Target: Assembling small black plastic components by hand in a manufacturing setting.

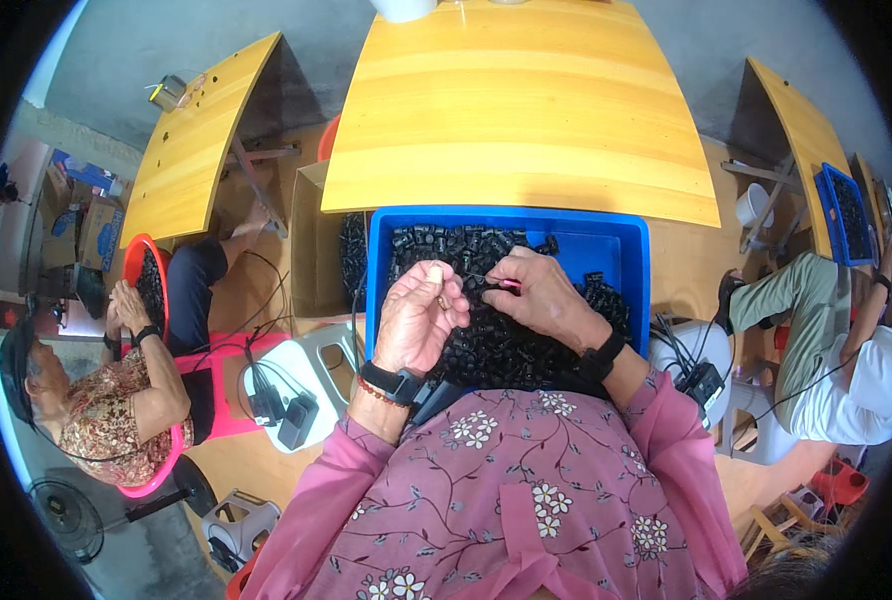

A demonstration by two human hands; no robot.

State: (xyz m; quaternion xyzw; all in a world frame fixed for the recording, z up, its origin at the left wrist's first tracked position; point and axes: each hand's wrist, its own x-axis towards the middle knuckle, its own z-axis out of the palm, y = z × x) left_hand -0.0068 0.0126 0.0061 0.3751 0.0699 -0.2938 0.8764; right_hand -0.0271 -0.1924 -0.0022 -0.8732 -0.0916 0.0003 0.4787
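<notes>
Both of my hands are over a blue plastic tray (378, 225) heaped with small black plastic parts (496, 350). With thumb and fingers pinched together, my left hand (421, 315) holds something too small to make out; a pale cover shows on one fingertip. My right hand (546, 295) grips a thin tool with a pink handle (509, 284), its slender tip pointing at the left fingers. The two hands are close, with only a small gap between them. Dark bands circle both wrists.
A yellow wooden table (526, 110) stands just beyond the tray, a cardboard box (311, 250) left of it. Stools with cables and dark adapters (298, 420) flank me. At left a person works over a red basin (136, 250); another person sits at right by a blue tray (846, 215).
</notes>
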